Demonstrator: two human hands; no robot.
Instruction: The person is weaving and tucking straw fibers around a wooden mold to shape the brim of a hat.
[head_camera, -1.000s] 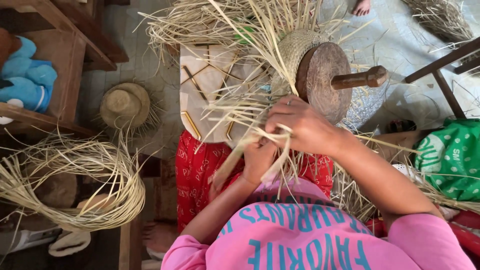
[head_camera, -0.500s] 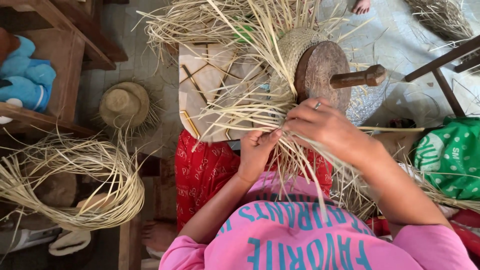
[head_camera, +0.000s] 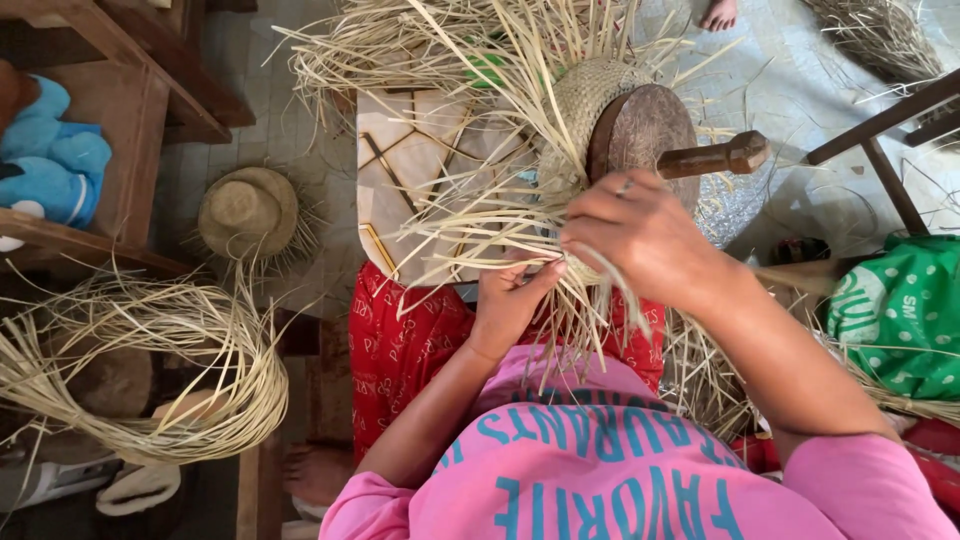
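Tiled floor strewn with straw below, and centre frame the left hand (head_camera: 510, 300) pinches pale straw strands (head_camera: 480, 215), the right hand (head_camera: 640, 235) closes fingers on them, just before the half-woven hat (head_camera: 580, 100) on its wooden block (head_camera: 645, 130).

I see a grey tiled floor (head_camera: 270, 130) in daylight, a wooden bench (head_camera: 120, 110) at left holding a blue plush toy (head_camera: 50, 165), a finished straw hat (head_camera: 248, 212) on the floor, dark chair legs (head_camera: 880, 150) and a green spotted bag (head_camera: 900, 310) at right.
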